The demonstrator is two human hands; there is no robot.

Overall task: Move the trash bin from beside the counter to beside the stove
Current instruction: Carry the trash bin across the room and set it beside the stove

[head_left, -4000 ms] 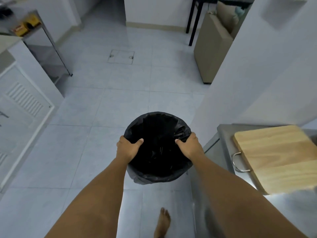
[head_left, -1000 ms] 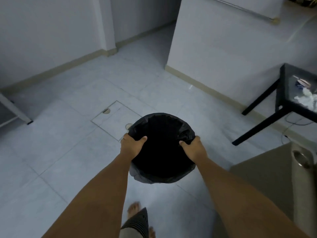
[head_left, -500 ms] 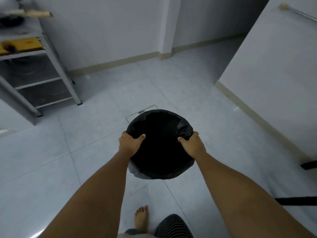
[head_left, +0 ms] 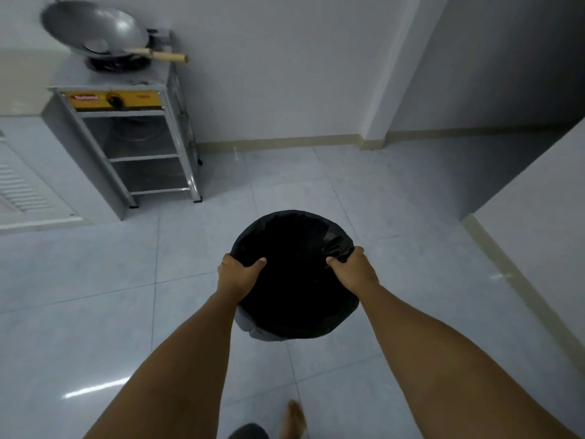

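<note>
The trash bin [head_left: 294, 277], round and lined with a black bag, hangs above the tiled floor in the middle of the view. My left hand [head_left: 238, 274] grips its left rim with the thumb inside. On the right rim, my right hand [head_left: 353, 272] holds the same way. The stove [head_left: 123, 99], a steel stand with a yellow control panel, is at the upper left, some way beyond the bin. A steel wok [head_left: 95, 30] with a wooden handle rests on its burner.
A white cabinet with a louvred door [head_left: 25, 185] adjoins the stove on the left. A white wall [head_left: 285, 68] runs behind, and another wall corner [head_left: 535, 223] juts in at the right. Pale floor tiles [head_left: 259, 179] lie right of the stove. My bare foot [head_left: 292, 419] shows below.
The view has swung left, so the stove and wok now sit fully in sight and closer. Both hands keep the same grip on the bin throughout.
</note>
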